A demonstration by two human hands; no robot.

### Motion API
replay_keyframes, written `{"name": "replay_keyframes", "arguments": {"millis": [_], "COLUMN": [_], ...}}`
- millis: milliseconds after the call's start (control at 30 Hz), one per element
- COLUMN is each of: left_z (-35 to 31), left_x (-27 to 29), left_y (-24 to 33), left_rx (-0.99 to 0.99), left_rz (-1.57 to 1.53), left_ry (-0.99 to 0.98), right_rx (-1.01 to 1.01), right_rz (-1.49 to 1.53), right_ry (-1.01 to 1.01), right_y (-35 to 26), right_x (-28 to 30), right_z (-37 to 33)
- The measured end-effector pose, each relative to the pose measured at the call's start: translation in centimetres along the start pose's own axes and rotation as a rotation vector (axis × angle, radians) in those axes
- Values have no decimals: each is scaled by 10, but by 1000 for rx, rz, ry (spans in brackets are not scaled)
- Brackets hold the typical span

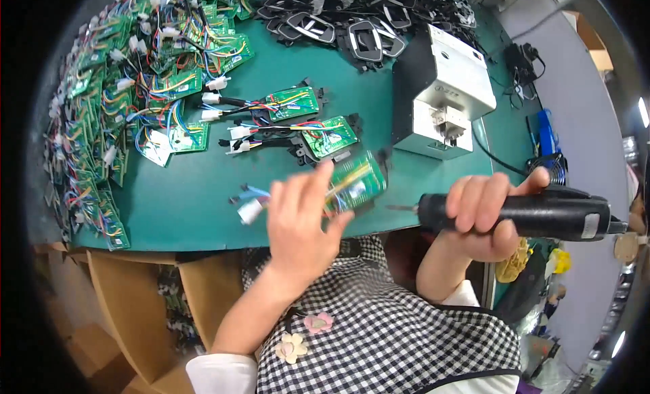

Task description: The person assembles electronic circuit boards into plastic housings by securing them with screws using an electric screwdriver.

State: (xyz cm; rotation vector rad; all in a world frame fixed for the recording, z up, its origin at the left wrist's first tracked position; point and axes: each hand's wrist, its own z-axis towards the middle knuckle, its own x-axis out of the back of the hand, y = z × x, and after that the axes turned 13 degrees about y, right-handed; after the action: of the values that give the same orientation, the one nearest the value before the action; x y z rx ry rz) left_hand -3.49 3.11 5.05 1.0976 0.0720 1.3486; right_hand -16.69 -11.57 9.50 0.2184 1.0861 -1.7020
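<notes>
My left hand (301,214) is closed on the wired end of a green circuit board (359,180), which is slightly blurred and has a dark part at its edge. Its wires and a white connector (250,211) stick out to the left of the hand. Wrapped round a black electric screwdriver (535,214) are the fingers of my right hand (484,208). The screwdriver lies level, its thin bit (401,208) pointing left toward the board. Just beyond my left hand, two more wired boards sit on black plastic housings, an upper one (294,102) and a lower one (330,136).
A large heap of wired green boards (101,123) covers the left side of the green table (203,224). Black plastic frames (365,42) are piled at the back. A white and black boxy machine (443,89) stands at right, its cable running right. Cardboard boxes (132,306) are below the front edge.
</notes>
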Motion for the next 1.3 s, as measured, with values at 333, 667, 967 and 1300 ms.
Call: {"name": "replay_keyframes", "arguments": {"millis": [333, 667, 967, 1300], "left_z": [106, 107, 66, 120], "left_x": [-22, -36, -29, 12], "left_y": [-17, -23, 0, -8], "left_rx": [126, 444, 11, 206], "left_rz": [475, 407, 755, 304], "left_ry": [-517, -656, -682, -386], "right_rx": [-154, -284, -323, -283], "right_rz": [-119, -70, -109, -143], "right_ry": [160, 338, 418, 491], "right_y": [8, 12, 16, 15], "right_x": [25, 47, 52, 57], "right_z": [-16, -18, -25, -17]}}
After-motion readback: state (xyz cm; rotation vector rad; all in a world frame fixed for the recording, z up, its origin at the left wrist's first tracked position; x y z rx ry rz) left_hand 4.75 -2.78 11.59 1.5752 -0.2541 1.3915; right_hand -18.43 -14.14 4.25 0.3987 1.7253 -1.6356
